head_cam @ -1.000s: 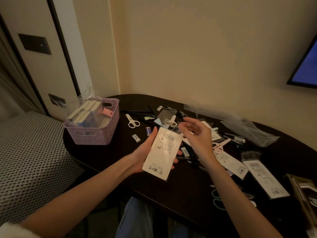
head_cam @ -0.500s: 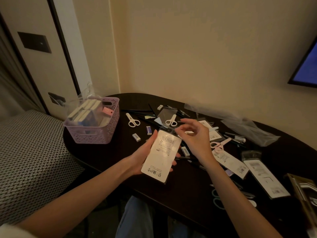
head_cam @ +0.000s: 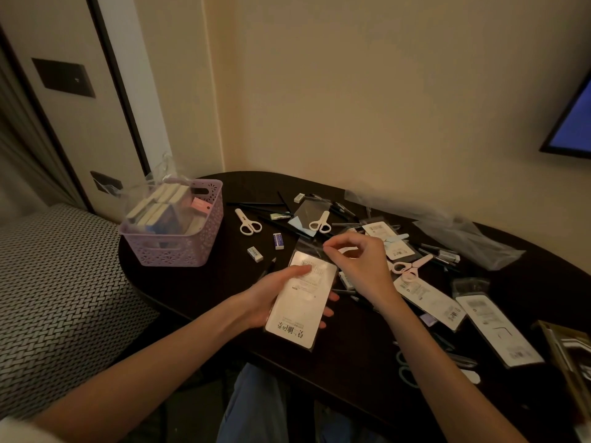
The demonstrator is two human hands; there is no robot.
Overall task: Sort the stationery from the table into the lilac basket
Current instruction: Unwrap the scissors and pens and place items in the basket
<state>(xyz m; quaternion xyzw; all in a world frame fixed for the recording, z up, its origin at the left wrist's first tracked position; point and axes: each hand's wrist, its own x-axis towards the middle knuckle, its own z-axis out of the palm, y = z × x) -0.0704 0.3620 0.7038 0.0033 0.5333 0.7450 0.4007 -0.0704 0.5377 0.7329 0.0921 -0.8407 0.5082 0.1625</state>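
— Since the left hand (head_cam: pixel 275 294) cradles the packet (head_cam: pixel 300 298) from beneath, thumb laid across its printed face, what is the right one for?

— The right hand (head_cam: pixel 358 260) has thumb and forefinger pinched on the clear flap at the packet's far end, other fingers curled. My guess is it means to open or fold that flap, and the left palm is there to keep the sleeve steady for that.

— Why hold it off the table (head_cam: pixel 198 282) at all?

— It hangs just over the near edge, close to the body, probably because the tabletop behind is crowded. Just past the right hand lie pink scissors (head_cam: pixel 407 268) and more packets (head_cam: pixel 427 297) trailing toward the right edge.

— And further back?

— Two white scissors (head_cam: pixel 248 222), two small erasers (head_cam: pixel 255 254) and a scatter of dark pens toward the far edge, with crumpled clear bags (head_cam: pixel 463 238) against the wall side.

— Where does it all go?

— The basket (head_cam: pixel 179 247) sits at the left end, well apart from the hands, already stacked with boxed items and a plastic bag sticking up. Its place there suits a handover by the left hand, I'd judge.

— So how far along?

— Part way; much is left out on the table.
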